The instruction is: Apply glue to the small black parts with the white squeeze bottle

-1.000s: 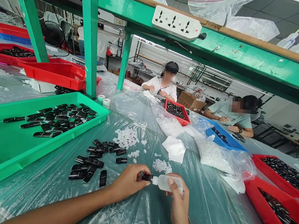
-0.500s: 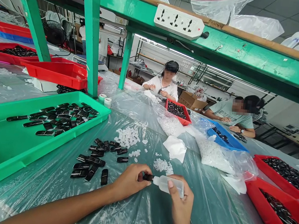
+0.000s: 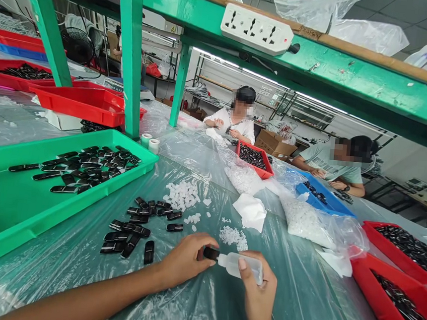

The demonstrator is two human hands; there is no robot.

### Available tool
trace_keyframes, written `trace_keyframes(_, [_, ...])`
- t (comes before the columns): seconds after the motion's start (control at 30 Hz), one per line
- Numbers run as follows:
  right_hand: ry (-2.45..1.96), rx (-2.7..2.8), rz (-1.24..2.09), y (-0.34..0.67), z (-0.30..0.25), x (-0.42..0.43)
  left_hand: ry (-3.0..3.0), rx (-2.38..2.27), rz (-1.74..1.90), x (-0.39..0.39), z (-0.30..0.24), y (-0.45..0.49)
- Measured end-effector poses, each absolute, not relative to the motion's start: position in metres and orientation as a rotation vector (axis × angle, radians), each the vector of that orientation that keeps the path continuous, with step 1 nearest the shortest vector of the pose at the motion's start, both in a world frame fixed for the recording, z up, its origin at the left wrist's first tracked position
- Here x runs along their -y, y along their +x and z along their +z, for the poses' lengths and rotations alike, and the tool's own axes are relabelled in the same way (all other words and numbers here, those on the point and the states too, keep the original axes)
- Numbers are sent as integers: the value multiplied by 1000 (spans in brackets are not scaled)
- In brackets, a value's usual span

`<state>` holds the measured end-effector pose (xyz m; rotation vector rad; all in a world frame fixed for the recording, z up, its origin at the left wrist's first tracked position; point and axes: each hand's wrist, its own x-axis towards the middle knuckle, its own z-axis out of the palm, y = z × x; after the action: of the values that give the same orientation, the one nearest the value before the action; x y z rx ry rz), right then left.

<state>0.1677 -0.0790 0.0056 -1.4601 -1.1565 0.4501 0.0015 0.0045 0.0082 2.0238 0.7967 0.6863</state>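
Between the thumb and fingers of my left hand (image 3: 190,257) is a small black plastic part (image 3: 211,253). My right hand (image 3: 260,288) grips a translucent squeeze bottle (image 3: 240,266), tilted sideways, with its tip at the right end of the black part. To the left of my hands lie several loose black parts (image 3: 128,230) on the plastic-covered table. Small white pieces form a larger pile (image 3: 182,195) and a finer pile (image 3: 233,237) beyond my hands. A crumpled white tissue (image 3: 250,212) lies behind the finer pile.
A green tray (image 3: 44,220) with black parts stands at the left. Red trays (image 3: 370,283) of black parts stand at the right. A green shelf frame (image 3: 132,63) with a power strip (image 3: 256,30) crosses above. Two co-workers sit across the table, near a blue tray (image 3: 335,203).
My hands, the black part and the bottle stay almost in place. In the background a standing person has shifted, and the co-workers' hands have moved slightly.
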Motion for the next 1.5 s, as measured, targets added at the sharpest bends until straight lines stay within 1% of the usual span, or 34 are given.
trace_keyframes(0.17, [-1459,1134,435,168,6,80,2009,-768,626,-4,11,0])
trace_keyframes(0.47, [-1458,1114,384,170,9,80,1987,-645,663,-4,13,1])
trace_keyframes(0.57, [-1464,1106,370,168,11,81,1984,-669,631,-5,9,1])
trace_keyframes(0.9, [-1441,1053,555,169,9,78,2006,-774,678,-6,9,1])
trace_keyframes(1.13, [-1473,1079,438,166,12,80,2031,-775,681,-5,11,1])
trace_keyframes(1.33, [-1459,1091,463,166,11,81,2004,-789,689,-4,10,1])
trace_keyframes(1.5, [-1422,1030,430,167,12,80,1855,-728,676,-5,7,3])
